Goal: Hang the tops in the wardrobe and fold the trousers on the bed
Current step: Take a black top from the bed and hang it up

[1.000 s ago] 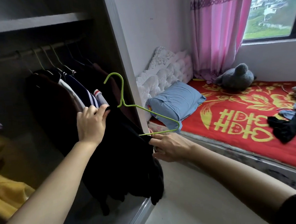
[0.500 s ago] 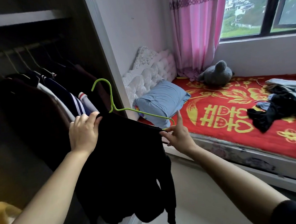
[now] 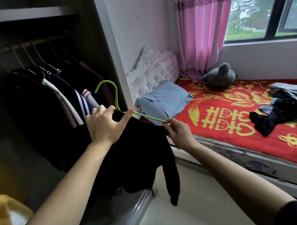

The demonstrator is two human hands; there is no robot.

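Note:
A black top hangs on a green wire hanger in front of the open wardrobe. My left hand grips the top's collar at the hanger's neck. My right hand pinches the top's shoulder at the hanger's right end. One black sleeve dangles down toward the floor. Inside the wardrobe, several dark tops hang from the rail. A heap of dark and grey clothes lies on the bed's red cover.
A blue pillow and a white tufted headboard stand just right of the wardrobe's side panel. A grey plush toy sits under the pink curtain. Yellow fabric lies low in the wardrobe. Pale floor runs beside the bed.
My right hand has moved up from the hanger's lower bar to the top's shoulder at the hanger's end. The shoulder now covers more of the hanger. My left hand's thumb has shifted across the collar.

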